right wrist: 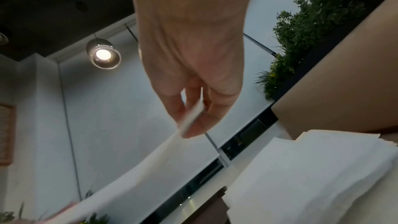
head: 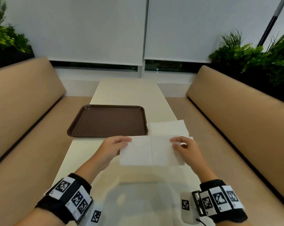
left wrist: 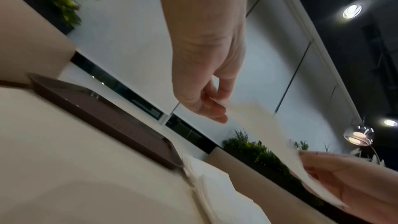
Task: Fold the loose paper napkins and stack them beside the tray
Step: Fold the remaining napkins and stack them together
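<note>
Head view, tray (head: 107,122) beside napkin stack (head: 169,128)

The head view looks down the table (head: 128,93) from above; both wrist views look up closely, sharing the tray (left wrist: 112,118).

Long cream desk (head: 82,154) between the booth seats, with a brown tray (head: 108,121) sitting on it and a pile of white napkins (head: 169,128) just beside the tray's right edge.
</note>
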